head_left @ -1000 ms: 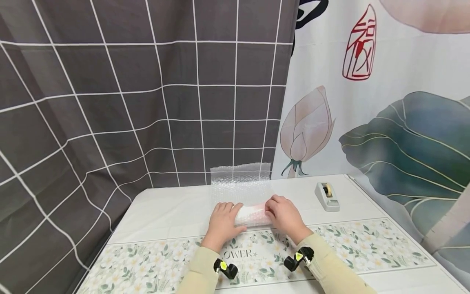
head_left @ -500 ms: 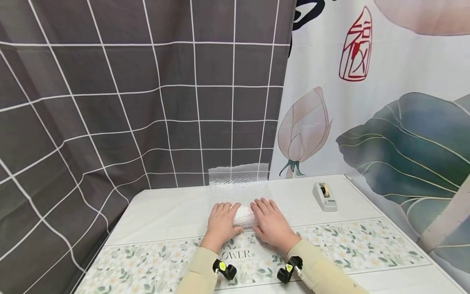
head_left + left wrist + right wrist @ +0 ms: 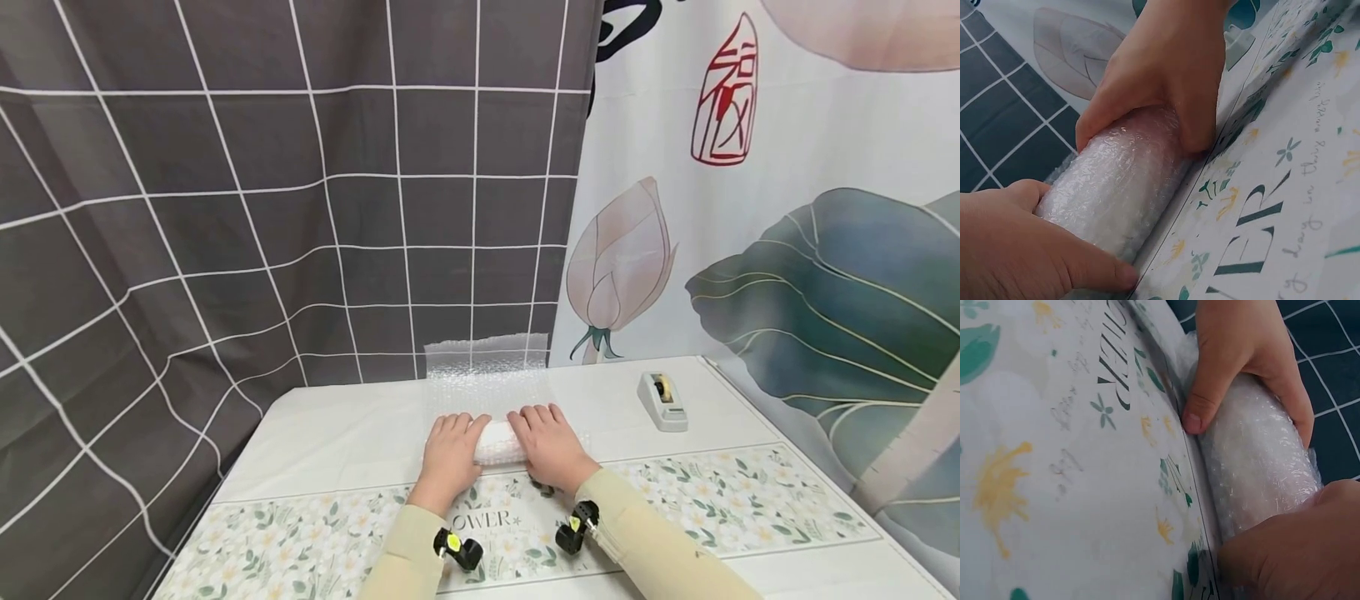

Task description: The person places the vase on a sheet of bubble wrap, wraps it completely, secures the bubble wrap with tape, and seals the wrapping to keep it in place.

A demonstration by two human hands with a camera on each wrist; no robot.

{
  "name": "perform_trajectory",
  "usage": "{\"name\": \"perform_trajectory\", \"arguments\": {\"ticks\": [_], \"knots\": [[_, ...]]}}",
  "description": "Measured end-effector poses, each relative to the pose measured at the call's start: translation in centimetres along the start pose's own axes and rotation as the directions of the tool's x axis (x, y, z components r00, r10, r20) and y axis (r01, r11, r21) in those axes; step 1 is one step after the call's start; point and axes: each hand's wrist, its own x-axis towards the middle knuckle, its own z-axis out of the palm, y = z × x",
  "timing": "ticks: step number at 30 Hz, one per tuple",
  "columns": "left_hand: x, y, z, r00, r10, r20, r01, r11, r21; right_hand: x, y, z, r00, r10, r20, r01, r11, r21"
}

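A bubble-wrapped cylinder (image 3: 498, 445) lies crosswise on the table, whitish with a pink tint toward its right end. My left hand (image 3: 450, 460) grips its left part, thumb (image 3: 1194, 419) on the near side and fingers over the far side. On the right part, my right hand (image 3: 551, 446) holds it the same way, as the left wrist view shows (image 3: 1154, 75). Beyond the roll a loose sheet of bubble wrap (image 3: 487, 390) stretches to the back, its torn far edge raised against the curtain. Both ends of the cylinder are hidden by the hands.
A pale grey tape dispenser (image 3: 663, 403) stands on the table to the right, beyond the right hand. The white tablecloth (image 3: 345, 433) carries a flowered band (image 3: 300, 533) along the front. Behind hang a dark checked curtain (image 3: 360, 208) and a lotus-print cloth (image 3: 645, 125).
My right hand has come off the pinkish right end and moved left, laying over the roll with spread fingers and then curling round it. The left hand keeps its place.
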Motion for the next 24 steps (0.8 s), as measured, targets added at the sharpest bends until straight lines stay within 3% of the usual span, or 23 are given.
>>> {"name": "perform_trajectory", "arguments": {"ticks": [4, 10, 18, 24], "knots": [[-0.1, 0.1, -0.2, 1.0, 0.011, -0.025, -0.011, 1.0, -0.015, 0.4, -0.1, -0.3, 0.998, 0.037, 0.056, -0.039, 0.998, 0.044], [-0.3, 0.3, -0.6, 1.0, -0.01, 0.02, 0.01, 0.999, -0.039, 0.7, -0.3, -0.5, 0.988, 0.068, 0.136, -0.082, 0.992, 0.098], [-0.1, 0.2, -1.7, 0.99, -0.031, 0.138, 0.045, 0.994, -0.099, 1.2, -0.3, -1.1, 0.98, 0.069, 0.186, -0.097, 0.985, 0.146], [-0.2, 0.1, -2.0, 0.989, -0.021, 0.146, 0.04, 0.99, -0.134, 1.5, -0.1, -1.5, 0.973, 0.05, 0.225, -0.092, 0.979, 0.18]]}}
